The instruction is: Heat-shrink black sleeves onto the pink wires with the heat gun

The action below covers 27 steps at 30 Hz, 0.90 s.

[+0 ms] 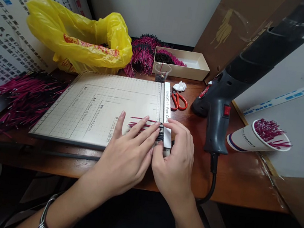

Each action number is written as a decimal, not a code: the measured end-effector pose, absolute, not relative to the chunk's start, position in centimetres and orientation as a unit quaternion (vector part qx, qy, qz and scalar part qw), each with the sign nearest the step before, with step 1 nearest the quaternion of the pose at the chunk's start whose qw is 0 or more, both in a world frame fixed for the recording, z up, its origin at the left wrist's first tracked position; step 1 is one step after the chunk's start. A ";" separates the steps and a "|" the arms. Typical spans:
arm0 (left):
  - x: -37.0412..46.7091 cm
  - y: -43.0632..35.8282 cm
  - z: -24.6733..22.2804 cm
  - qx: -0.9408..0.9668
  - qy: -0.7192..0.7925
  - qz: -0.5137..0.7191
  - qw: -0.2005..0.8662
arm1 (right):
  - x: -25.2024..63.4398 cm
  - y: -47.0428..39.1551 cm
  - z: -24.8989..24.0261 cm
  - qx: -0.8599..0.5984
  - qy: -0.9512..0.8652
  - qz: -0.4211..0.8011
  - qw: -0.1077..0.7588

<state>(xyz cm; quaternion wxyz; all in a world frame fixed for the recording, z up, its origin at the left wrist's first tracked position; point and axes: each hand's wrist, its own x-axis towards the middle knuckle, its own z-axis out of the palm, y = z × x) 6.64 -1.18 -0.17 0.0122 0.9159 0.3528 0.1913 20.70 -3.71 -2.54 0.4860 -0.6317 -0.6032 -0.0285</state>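
Magenta wires (pixel 139 121) are pinned flat on the paper cutter (pixel 98 106) by left hand (pixel 127 156) fingers — right hand (pixel 175 159) grasping the slider (pixel 161 132) — uncut piles remaining.

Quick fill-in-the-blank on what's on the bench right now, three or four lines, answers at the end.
1. Both hands, left hand and right hand, rest on the paper ____.
2. The scissors have ____ handles.
3. The plastic bag at the back left is ____.
4. The paper cup at the right lies on its ____.

Missing words: cutter; red; yellow; side
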 end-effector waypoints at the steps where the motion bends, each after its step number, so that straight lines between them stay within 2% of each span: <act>1: 6.7 -1.0 -0.1 0.916 0.354 0.189 0.012 | 20.7 -3.7 -2.5 -0.631 -0.604 -0.027 0.487; 17: 7.5 0.2 0.2 0.896 0.395 0.203 0.015 | 20.8 -3.7 -2.6 -0.631 -0.598 -0.021 0.493; 22: 7.5 1.3 0.4 0.884 0.421 0.194 0.061 | 20.8 -3.7 -2.7 -0.634 -0.599 -0.019 0.490; 27: 7.1 0.3 0.3 0.887 0.408 0.214 0.035 | 20.8 -3.7 -2.6 -0.634 -0.596 -0.014 0.493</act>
